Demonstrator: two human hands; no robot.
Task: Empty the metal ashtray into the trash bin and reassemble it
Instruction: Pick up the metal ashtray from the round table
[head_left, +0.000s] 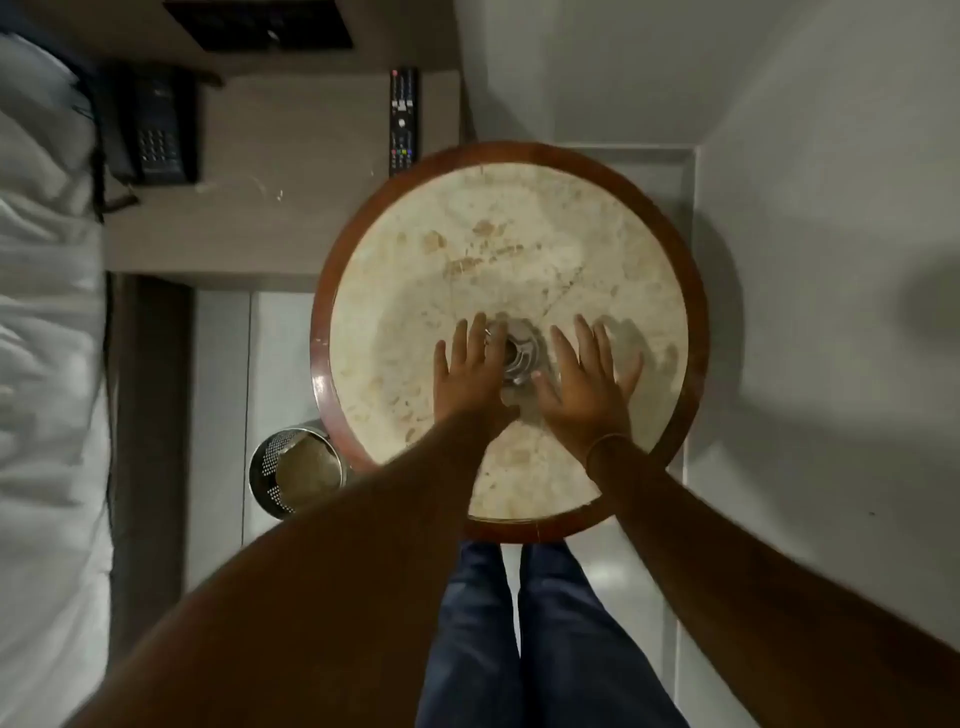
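Observation:
A small shiny metal ashtray (519, 353) sits near the middle of a round marble-topped table (519, 249) with a brown wooden rim. My left hand (470, 374) lies flat with fingers spread, its fingertips overlapping the ashtray's left side. My right hand (584, 382) is spread just right of the ashtray, its thumb near the ashtray's lower edge. Neither hand grips it. A perforated metal trash bin (296, 470) stands on the floor at the table's lower left, with brownish contents inside.
A remote control (403, 122) and a black telephone (156, 135) lie on a bedside surface beyond the table. A white bed (47, 364) runs along the left. My legs in blue jeans (519, 634) stand against the table's near edge. Grey walls close the right side.

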